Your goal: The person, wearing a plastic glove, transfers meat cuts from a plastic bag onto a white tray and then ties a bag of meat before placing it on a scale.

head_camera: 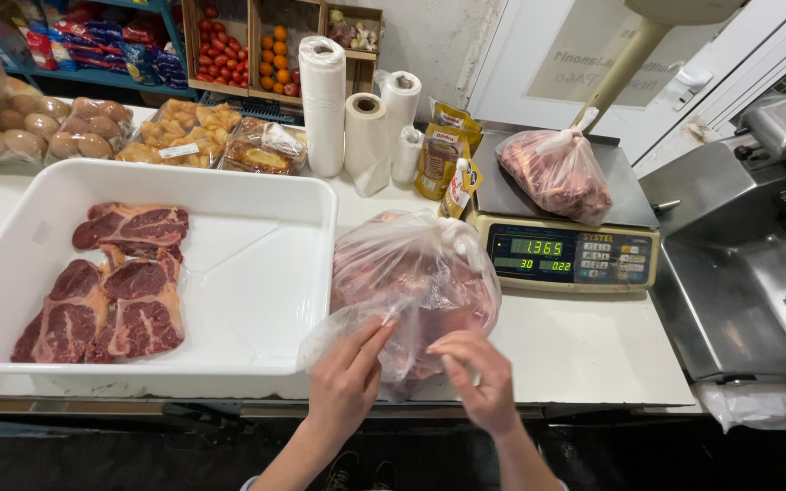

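Observation:
A clear plastic bag of raw meat (416, 273) lies on the white counter in front of me. My left hand (347, 382) pinches the bag's loose mouth at its lower left. My right hand (479, 377) touches the bag's lower edge with bent fingers. To the left stands a large white tray (256, 264) with several raw red meat slices (106, 295) at its left end.
A second bag of meat (557, 173) rests on a digital scale (575, 245) behind. Rolls of plastic bags (357, 118) stand at the back, beside wrapped pastries (184, 132) and bread rolls (43, 127). A steel meat slicer (748, 255) fills the right.

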